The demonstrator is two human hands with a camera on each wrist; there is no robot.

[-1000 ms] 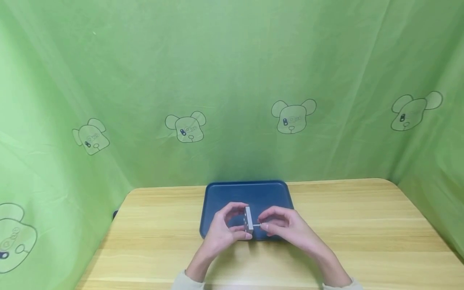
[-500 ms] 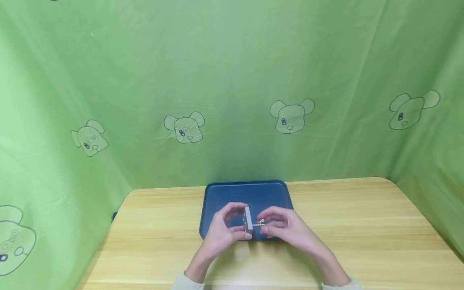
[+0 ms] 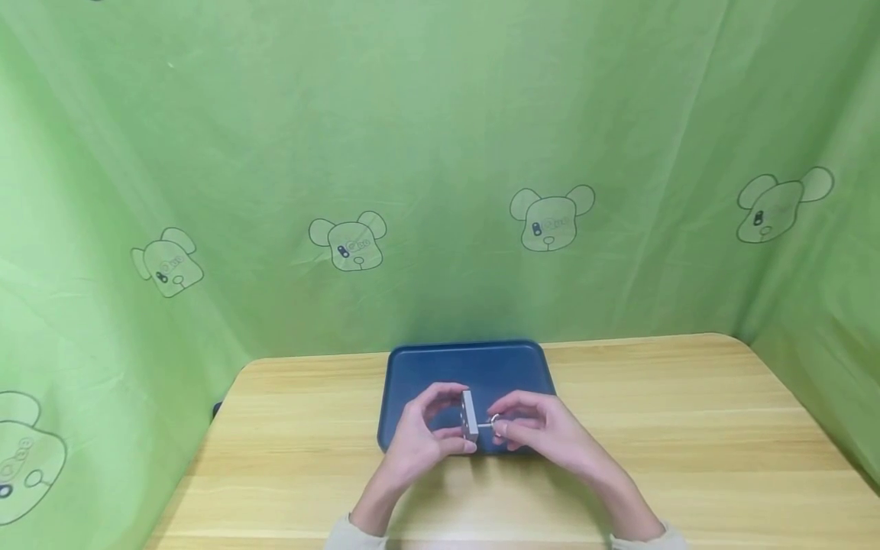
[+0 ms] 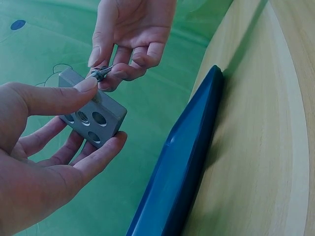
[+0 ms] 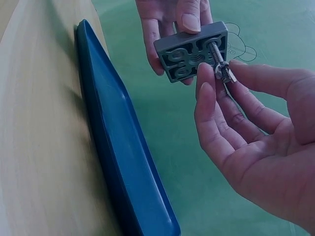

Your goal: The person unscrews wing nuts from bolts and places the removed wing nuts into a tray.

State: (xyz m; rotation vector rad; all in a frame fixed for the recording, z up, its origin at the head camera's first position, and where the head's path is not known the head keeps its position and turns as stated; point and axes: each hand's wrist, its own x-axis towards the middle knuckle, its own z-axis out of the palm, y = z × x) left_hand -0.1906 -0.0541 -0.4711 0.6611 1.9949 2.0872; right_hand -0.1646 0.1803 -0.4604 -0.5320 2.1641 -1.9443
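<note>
Left hand [image 3: 422, 439] gripping the block [image 5: 191, 52], right hand [image 3: 553, 434] pinching the wing nut [image 5: 225, 73], the bolt [image 5: 215, 51] is best kept straight.

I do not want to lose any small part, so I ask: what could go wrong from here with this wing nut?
The wing nut sits near the free end of the bolt, so it might slip from the right hand and fall. The grey block is held in the air by its edges in the left hand; turning the nut could twist it in that grip.
</note>
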